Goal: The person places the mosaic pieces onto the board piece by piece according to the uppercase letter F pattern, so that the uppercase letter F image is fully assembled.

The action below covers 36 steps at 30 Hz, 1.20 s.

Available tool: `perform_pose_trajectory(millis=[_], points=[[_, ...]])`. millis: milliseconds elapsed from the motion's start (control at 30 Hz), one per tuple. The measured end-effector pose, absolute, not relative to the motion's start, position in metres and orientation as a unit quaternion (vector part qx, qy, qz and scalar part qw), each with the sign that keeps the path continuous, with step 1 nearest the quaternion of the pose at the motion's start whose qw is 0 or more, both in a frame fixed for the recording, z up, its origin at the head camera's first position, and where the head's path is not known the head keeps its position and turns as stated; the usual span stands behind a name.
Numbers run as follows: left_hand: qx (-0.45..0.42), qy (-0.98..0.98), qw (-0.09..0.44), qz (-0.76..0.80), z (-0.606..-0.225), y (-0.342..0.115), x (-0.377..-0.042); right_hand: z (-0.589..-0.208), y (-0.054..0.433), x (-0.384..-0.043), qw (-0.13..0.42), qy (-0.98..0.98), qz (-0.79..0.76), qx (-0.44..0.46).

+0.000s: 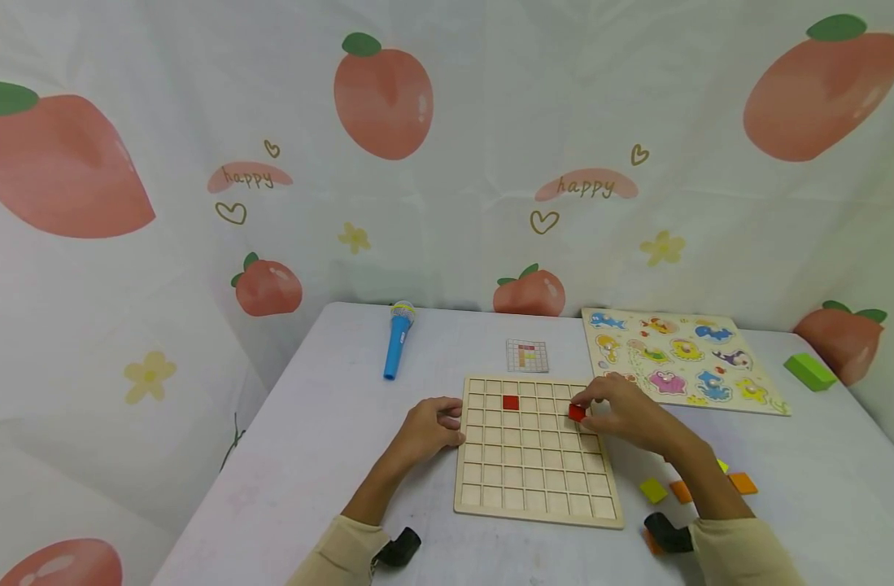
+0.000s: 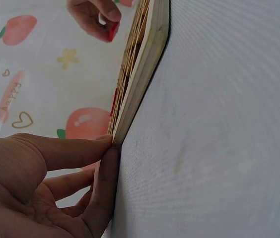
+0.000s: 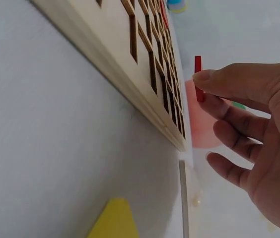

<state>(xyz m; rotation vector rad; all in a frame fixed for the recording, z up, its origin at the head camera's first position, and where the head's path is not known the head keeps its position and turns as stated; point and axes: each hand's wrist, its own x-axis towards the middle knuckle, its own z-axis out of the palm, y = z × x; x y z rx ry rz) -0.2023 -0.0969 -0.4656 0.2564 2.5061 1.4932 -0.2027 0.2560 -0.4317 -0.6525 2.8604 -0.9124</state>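
Observation:
A wooden grid board (image 1: pixel 532 477) lies on the white table, with one red square tile (image 1: pixel 511 402) in a cell of its upper part. At the board's left edge, my left hand (image 1: pixel 428 426) holds the rim between thumb and forefinger. My right hand (image 1: pixel 628 413) pinches a second red tile (image 1: pixel 576 413) over the board's upper right cells. In the right wrist view this thin tile (image 3: pixel 198 79) stands on edge between thumb and fingertips, raised above the grid.
Behind the board lies a small pattern card (image 1: pixel 527 356). A blue toy microphone (image 1: pixel 396 346) lies at the back left. An animal puzzle board (image 1: pixel 681 358) and a green block (image 1: pixel 809 371) are at the back right. Yellow tiles (image 1: pixel 653 490) and orange tiles (image 1: pixel 743 483) lie near my right forearm.

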Motion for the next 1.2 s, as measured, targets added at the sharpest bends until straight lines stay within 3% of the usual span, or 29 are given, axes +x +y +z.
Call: perform_pose_trajectory(millis=[567, 1200], points=[[0.087, 0.85, 0.107, 0.508, -0.467, -0.098, -0.203, -0.428, 0.226, -0.222, 0.055, 0.931, -0.292, -0.212], [0.094, 0.85, 0.105, 0.507, -0.466, -0.098, -0.202, -0.43, 0.204, -0.237, 0.035, 0.925, -0.27, -0.265]])
